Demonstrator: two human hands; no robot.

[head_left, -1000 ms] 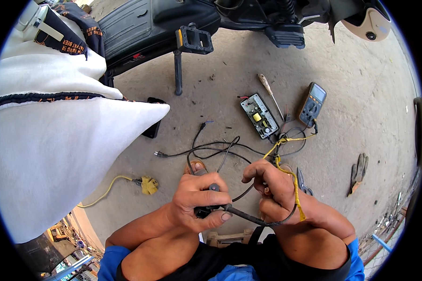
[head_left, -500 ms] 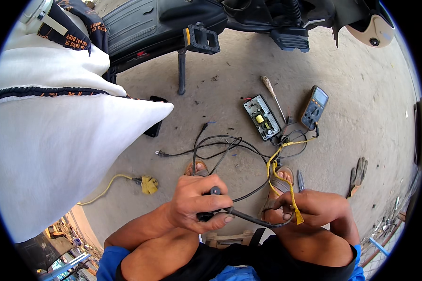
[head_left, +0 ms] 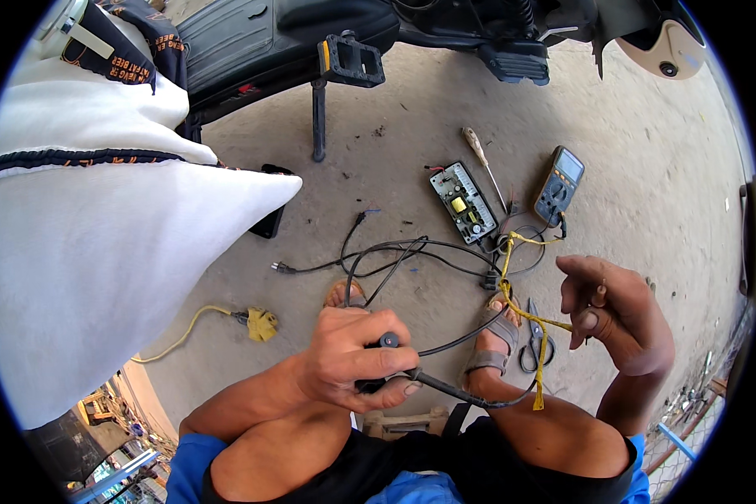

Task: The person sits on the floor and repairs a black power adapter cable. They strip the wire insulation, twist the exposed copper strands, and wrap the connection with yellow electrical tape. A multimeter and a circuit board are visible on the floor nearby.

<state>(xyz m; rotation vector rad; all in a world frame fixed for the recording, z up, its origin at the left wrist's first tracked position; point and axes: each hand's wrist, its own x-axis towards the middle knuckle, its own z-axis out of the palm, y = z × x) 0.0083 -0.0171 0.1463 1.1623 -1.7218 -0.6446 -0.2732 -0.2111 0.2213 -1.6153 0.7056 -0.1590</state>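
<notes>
My left hand [head_left: 357,357] is closed around a black cable connector [head_left: 388,340], whose round end shows above the fingers. From it a thick black cable [head_left: 458,391] bends right over my leg. My right hand [head_left: 617,319] is raised at the right, pinching the end of a yellow, tape-like lead [head_left: 554,322]; what else is between the fingers is hidden. Another yellow tail [head_left: 541,382] hangs beside it. Scissors [head_left: 532,343] lie on the ground between that hand and my sandalled foot [head_left: 494,340].
Ahead lie an opened charger with a bare circuit board [head_left: 462,202], a screwdriver [head_left: 483,164], a multimeter [head_left: 559,186] and looped black cables [head_left: 386,248]. A yellow-wrapped socket [head_left: 261,325] is at left, near a white cloth [head_left: 101,269]. A motorbike [head_left: 294,50] stands beyond.
My right hand has moved right and up, away from my knee, drawing a yellow lead with it. The scissors' handles now show. My left hand keeps its hold on the connector.
</notes>
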